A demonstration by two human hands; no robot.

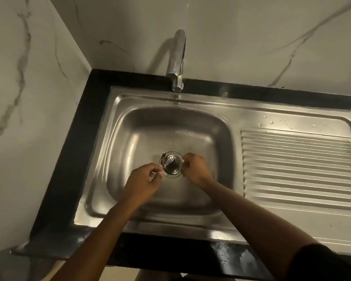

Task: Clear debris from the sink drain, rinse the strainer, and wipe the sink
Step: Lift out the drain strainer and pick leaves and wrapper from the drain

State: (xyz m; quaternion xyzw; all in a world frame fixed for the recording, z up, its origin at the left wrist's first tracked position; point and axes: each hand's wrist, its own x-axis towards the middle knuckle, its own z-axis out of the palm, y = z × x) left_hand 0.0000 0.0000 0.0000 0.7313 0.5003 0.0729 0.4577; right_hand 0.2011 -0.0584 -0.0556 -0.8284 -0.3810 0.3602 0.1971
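Sink: we look down into a rectangular stainless-steel sink basin (142,138) set in a black stone counter (69,179).
Strainer: the round slotted metal strainer (173,161) sits in the drain at the middle of the basin floor. Its edge at 10 o'clock looks raised, so it seems tilted.
Debris: a dark clump of debris (171,167) lies inside the strainer.
Left hand: our left hand (145,179) lies at 8 o'clock of the strainer. Its thumb and forefinger pinch the rim there, and the other fingers are curled.
Right hand: our right hand (195,169) is at 3 o'clock of the strainer with its fingers curled against the rim. We cannot tell whether they grip it.
Tap: a curved chrome tap (177,61) stands at 12 o'clock of the basin.
Drainboard: a ribbed steel drainboard (298,165) lies at 3 o'clock, with water drops along its far edge.
Walls: white grey-veined marble panels (231,37) rise behind and at 9 o'clock.
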